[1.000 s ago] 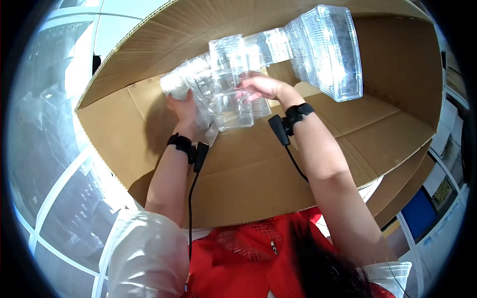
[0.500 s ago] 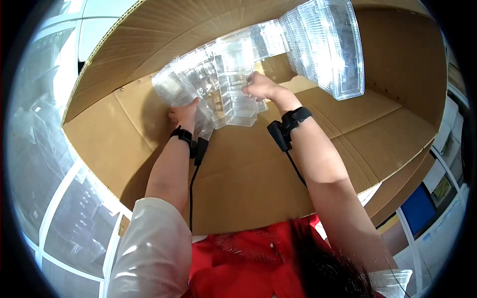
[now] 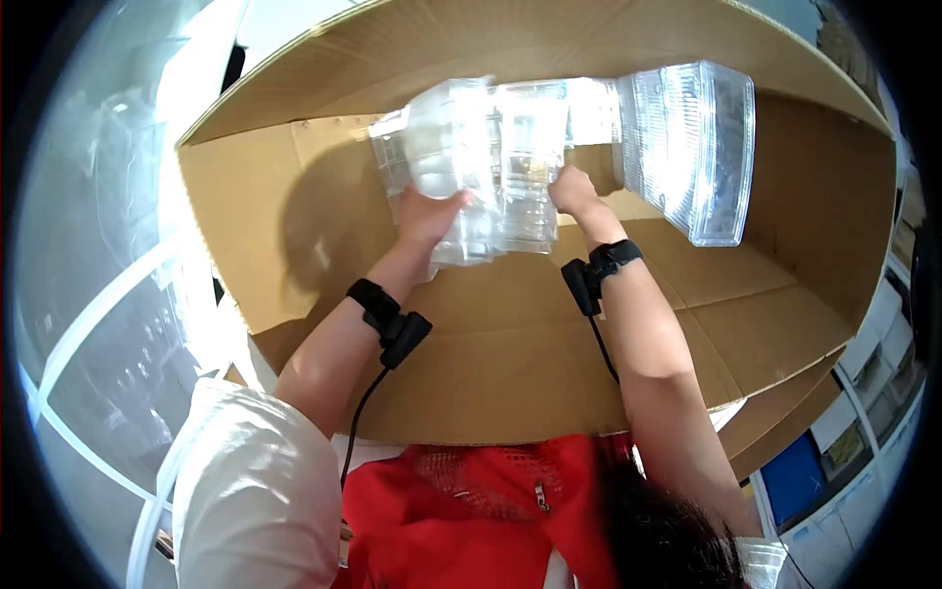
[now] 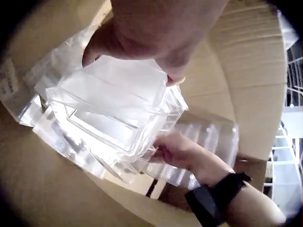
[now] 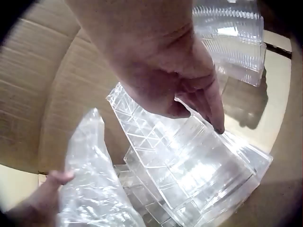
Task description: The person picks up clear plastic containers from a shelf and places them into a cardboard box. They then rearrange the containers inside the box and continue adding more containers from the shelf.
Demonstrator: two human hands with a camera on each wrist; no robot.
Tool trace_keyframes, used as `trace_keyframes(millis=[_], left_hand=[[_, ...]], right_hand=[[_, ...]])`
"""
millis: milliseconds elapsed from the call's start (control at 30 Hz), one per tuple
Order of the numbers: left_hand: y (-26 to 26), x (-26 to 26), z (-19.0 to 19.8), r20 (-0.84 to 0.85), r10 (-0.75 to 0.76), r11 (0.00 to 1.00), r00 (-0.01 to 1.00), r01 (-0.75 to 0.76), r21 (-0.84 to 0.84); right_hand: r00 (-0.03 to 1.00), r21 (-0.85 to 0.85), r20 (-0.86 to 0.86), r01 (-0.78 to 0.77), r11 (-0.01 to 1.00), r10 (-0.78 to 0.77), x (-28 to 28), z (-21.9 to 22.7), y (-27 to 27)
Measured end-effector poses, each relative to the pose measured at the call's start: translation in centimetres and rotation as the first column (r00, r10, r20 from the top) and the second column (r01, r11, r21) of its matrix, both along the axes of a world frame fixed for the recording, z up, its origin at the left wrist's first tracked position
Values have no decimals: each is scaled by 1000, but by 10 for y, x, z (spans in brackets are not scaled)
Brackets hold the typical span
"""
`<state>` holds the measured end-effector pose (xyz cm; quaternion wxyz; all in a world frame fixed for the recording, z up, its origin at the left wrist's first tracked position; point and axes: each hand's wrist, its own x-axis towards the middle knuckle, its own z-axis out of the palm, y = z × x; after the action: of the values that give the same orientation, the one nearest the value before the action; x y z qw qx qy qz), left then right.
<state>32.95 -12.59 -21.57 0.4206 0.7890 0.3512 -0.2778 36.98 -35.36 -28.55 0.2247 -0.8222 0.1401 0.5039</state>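
Carton [image 3: 491, 363] work looks partway: ribbed tubs [image 3: 687, 147] nested at right; cloudy bundle [image 3: 442, 142], gripped by left hand [image 3: 430, 216], and clear trays [image 3: 532, 147], edge pinched by right hand [image 3: 574, 188], lie inside, still unevenly bunched.

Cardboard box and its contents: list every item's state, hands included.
Cardboard box: open
Ribbed clear containers: nested in a stack
Clear compartmented trays: bunched together
Translucent plastic wrap: wrinkled
Left hand: gripping the wrap
Right hand: gripping the trays' edge
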Motion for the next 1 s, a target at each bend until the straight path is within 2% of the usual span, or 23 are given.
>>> trace_keyframes(millis=[67,100,167,200,267,300,400,433,467,533,567,600,633,700,767,867,967,1000], left_hand=[[-16,-2,21,196,-57,983,979,89,-159],[-26,0,35,184,-49,983,982,80,-165],[-42,5,56,161,-42,981,986,71,-181],[-51,6,53,189,-101,991,977,115,-62],[-69,5,43,219,-226,966,949,188,179],[-77,11,60,208,-154,987,966,142,73],[-96,13,56,237,-238,955,942,183,233],[-99,10,52,250,-241,953,938,180,245],[-97,9,46,329,-237,968,914,194,159],[-81,5,24,472,-202,972,858,235,-11],[-68,0,2,526,24,912,850,197,-361],[-54,8,10,475,-3,928,880,180,-327],[-41,16,-1,429,-45,985,902,112,-132],[13,14,-82,400,13,986,916,-78,147],[60,14,-141,149,-1,954,989,-44,296],[72,17,-156,-67,-160,932,985,173,319],[52,32,-124,-195,-234,889,952,291,354],[56,25,-137,-104,-312,845,944,326,424]], right_hand=[[1000,26,1,26,999,-27,1,-2,-4],[987,-30,100,-121,992,123,10,11,-5],[954,52,235,182,982,-189,35,57,-1],[894,107,291,325,940,-342,45,75,0],[765,423,260,458,782,-589,56,91,7],[687,563,212,496,661,-695,60,94,11],[747,401,468,297,867,-473,58,80,24],[703,409,539,262,874,-463,53,77,24],[689,549,381,368,750,-617,51,75,18],[589,717,-7,566,406,-808,47,72,2],[510,714,-206,662,228,-835,42,64,-7],[461,681,-327,720,133,-825,37,67,-14],[445,652,-340,746,134,-828,32,71,-19],[426,618,-371,776,122,-825,25,67,-27],[418,610,-414,787,94,-809,19,51,-30],[434,661,-427,749,54,-793,16,30,-26],[440,656,-375,748,102,-816,20,35,-23],[442,660,-362,744,110,-821,19,35,-23]])
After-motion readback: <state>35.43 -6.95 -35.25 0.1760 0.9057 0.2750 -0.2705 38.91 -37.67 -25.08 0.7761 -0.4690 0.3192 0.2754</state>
